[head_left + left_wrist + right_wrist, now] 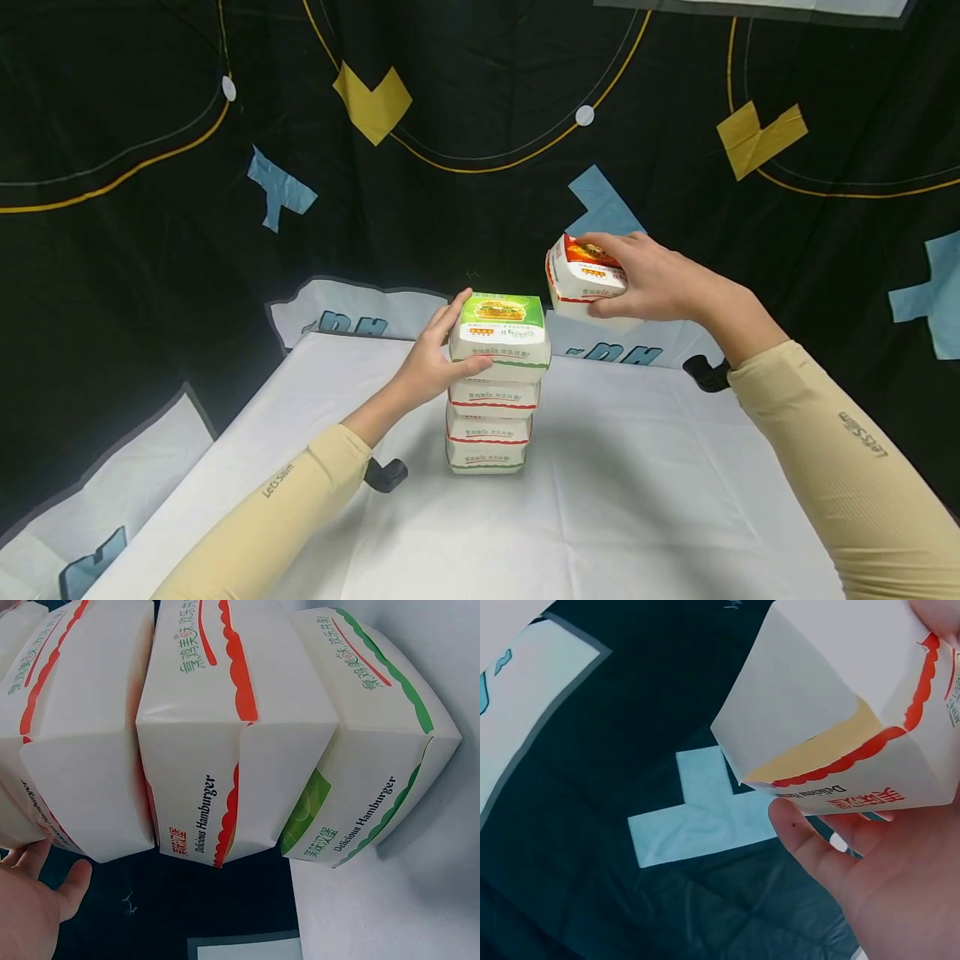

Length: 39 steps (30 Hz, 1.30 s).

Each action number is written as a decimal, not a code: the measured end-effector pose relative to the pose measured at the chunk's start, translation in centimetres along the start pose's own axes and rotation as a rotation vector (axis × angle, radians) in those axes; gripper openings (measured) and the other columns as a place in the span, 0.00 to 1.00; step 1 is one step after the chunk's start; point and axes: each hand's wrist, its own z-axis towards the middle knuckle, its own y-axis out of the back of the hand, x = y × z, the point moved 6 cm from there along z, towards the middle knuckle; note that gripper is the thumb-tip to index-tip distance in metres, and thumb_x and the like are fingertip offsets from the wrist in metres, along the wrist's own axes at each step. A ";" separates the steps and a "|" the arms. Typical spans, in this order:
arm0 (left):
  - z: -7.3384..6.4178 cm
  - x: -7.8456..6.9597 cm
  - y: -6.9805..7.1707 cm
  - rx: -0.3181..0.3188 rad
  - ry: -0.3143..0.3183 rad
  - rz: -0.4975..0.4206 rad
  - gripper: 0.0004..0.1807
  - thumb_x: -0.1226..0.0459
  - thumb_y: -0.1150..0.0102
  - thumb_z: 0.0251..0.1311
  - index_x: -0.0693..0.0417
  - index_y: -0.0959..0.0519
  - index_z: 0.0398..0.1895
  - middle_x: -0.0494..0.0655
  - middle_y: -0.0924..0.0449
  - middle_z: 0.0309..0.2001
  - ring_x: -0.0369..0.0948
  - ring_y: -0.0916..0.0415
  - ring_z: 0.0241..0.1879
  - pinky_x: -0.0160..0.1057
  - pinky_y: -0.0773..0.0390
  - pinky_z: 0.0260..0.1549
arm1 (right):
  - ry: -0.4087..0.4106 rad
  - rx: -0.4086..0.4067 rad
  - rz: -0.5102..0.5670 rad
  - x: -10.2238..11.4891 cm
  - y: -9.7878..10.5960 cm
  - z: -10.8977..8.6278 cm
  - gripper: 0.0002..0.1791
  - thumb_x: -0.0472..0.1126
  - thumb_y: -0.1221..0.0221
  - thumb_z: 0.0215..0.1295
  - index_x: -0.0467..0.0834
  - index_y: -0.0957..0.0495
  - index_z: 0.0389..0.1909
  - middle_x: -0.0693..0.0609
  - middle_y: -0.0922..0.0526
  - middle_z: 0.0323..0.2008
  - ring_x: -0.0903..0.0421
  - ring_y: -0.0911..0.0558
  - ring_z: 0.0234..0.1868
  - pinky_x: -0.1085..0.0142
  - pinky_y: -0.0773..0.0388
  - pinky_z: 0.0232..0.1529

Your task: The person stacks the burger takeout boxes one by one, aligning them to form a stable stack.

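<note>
Several cardboard hamburger boxes stand in one upright stack on the white table. On top sits a green-lidded hamburger box (pixel 501 333); under it are red-trimmed boxes (pixel 495 398), and a green-trimmed box (pixel 486 457) forms the bottom. My left hand (pixel 433 360) holds the top box from its left side, thumb across the front and fingers toward the back. To the right of the stack and above the table, my right hand (pixel 660 275) grips a red-lidded hamburger box (pixel 588 279), which tilts a little. The right wrist view shows this box's underside and a partly parted seam (pixel 817 750).
White cloth covers the table (pixel 637 517). Behind it hangs a black curtain (pixel 465 225) with yellow and blue cut-out shapes. A white sheet with blue lettering (pixel 622 354) runs along the table's back edge.
</note>
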 end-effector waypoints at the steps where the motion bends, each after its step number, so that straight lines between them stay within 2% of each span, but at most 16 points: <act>1: 0.0 0.1 0.0 -0.001 0.001 -0.001 0.55 0.47 0.28 0.54 0.23 0.53 0.79 0.42 0.44 0.75 0.45 0.42 0.71 0.60 0.29 0.62 | 0.005 -0.002 -0.001 0.2 0.1 0.1 0.51 0.59 0.33 0.57 0.62 0.49 0.78 0.44 0.37 0.70 0.44 0.39 0.65 0.48 0.19 0.50; 9: 0.0 0.2 -0.1 0.001 -0.002 -0.004 0.54 0.45 0.28 0.54 0.22 0.53 0.79 0.42 0.45 0.76 0.45 0.42 0.71 0.61 0.30 0.63 | 0.053 -0.007 -0.007 1.7 0.8 0.7 0.48 0.60 0.36 0.59 0.62 0.48 0.78 0.48 0.35 0.70 0.46 0.39 0.66 0.51 0.20 0.49; 17: 0.0 0.2 -0.2 0.003 -0.011 -0.020 0.54 0.46 0.28 0.53 0.22 0.52 0.79 0.42 0.43 0.74 0.44 0.40 0.69 0.59 0.29 0.62 | 0.065 0.007 -0.001 3.2 0.7 1.1 0.48 0.61 0.36 0.59 0.64 0.47 0.78 0.47 0.36 0.70 0.47 0.38 0.65 0.52 0.18 0.48; 24: 0.1 0.2 -0.2 0.007 -0.024 -0.029 0.55 0.45 0.28 0.53 0.24 0.52 0.80 0.43 0.44 0.75 0.45 0.40 0.70 0.60 0.32 0.65 | 0.103 0.013 -0.010 4.5 0.8 1.6 0.48 0.63 0.35 0.58 0.65 0.46 0.78 0.50 0.35 0.70 0.48 0.38 0.66 0.53 0.21 0.50; 31: 0.3 0.3 -0.3 0.016 -0.008 -0.030 0.55 0.43 0.28 0.52 0.21 0.53 0.79 0.43 0.43 0.73 0.45 0.41 0.70 0.61 0.33 0.66 | 0.155 0.012 -0.023 6.0 0.8 1.9 0.49 0.63 0.35 0.58 0.62 0.45 0.78 0.55 0.35 0.73 0.50 0.39 0.67 0.54 0.20 0.50; 39: 0.3 0.1 -0.2 0.016 -0.007 -0.026 0.54 0.45 0.28 0.54 0.21 0.53 0.79 0.42 0.43 0.73 0.45 0.43 0.71 0.61 0.34 0.66 | 0.171 0.019 -0.035 7.2 0.5 2.3 0.49 0.63 0.34 0.57 0.61 0.44 0.78 0.55 0.37 0.74 0.50 0.40 0.69 0.55 0.20 0.50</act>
